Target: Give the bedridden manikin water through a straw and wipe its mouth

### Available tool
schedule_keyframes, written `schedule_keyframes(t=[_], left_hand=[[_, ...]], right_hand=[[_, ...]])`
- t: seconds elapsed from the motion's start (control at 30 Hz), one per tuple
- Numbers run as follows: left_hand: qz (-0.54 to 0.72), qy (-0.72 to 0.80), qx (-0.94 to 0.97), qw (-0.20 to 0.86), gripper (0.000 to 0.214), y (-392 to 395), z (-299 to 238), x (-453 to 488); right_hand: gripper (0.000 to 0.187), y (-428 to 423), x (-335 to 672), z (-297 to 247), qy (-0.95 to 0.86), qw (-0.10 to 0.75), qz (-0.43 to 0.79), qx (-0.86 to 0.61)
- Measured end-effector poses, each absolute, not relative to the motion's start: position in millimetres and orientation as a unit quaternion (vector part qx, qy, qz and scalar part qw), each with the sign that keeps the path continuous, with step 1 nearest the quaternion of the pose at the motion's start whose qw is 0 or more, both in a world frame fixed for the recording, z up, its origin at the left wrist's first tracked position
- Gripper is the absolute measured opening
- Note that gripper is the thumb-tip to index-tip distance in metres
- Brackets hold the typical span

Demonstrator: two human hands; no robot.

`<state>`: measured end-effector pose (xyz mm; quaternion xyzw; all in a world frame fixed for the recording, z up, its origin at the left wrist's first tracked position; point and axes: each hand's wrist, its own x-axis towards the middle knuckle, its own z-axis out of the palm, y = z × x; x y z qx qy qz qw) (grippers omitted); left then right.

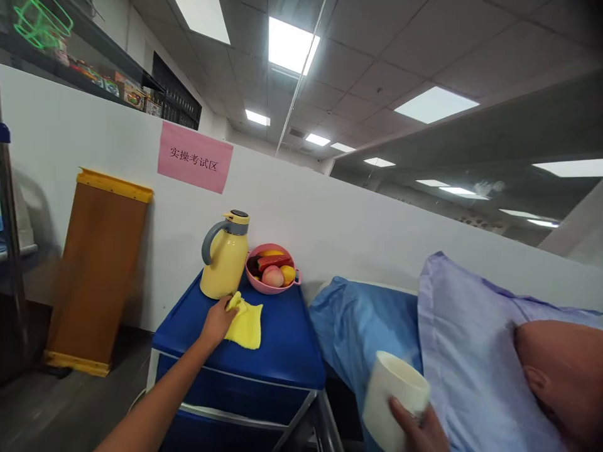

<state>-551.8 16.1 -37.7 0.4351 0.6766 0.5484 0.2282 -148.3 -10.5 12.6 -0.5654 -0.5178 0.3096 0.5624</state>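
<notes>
My left hand [218,322] pinches a yellow cloth [247,325] by its upper left corner, over the blue top of a bedside cabinet [282,358]. Right behind that hand stands a pale yellow thermos jug [226,260] with a grey handle. Beside the jug, a pink basket [266,289] holds several fruits and vegetables. At the lower right, my right hand [421,430] grips a white mug [398,392], slightly tilted and blurred, in front of the bed. The mug's inside bottom is hidden.
To the right, a manikin's head [565,376] rests on a lilac pillow [464,339], with blue bedding [372,314] beside it. A brown board with yellow ends [101,270] leans on the white partition [330,213]. A pink sign [195,157] hangs there. A metal pole [12,238] stands far left.
</notes>
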Motion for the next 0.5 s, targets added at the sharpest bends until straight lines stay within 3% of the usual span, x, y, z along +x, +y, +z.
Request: schedule_keyframes(t=[0.1, 0.27, 0.5], left_hand=[[0.550, 0.662, 0.469, 0.197, 0.049, 21.5, -47.9, -558.4], [0.521, 0.666, 0.508, 0.165, 0.058, 28.2, -61.0, -552.5], [0.479, 0.721, 0.479, 0.144, 0.030, 34.4, -57.5, -560.3]], right_hand=[[0.067, 9.9, -213.1, -3.8, -0.561, 0.541, 0.372, -0.504], [0.066, 58.9, -292.3, -34.7, -0.616, 0.534, 0.378, -0.438], [0.069, 91.7, -322.1, -49.7, -0.610, 0.570, 0.371, -0.407]])
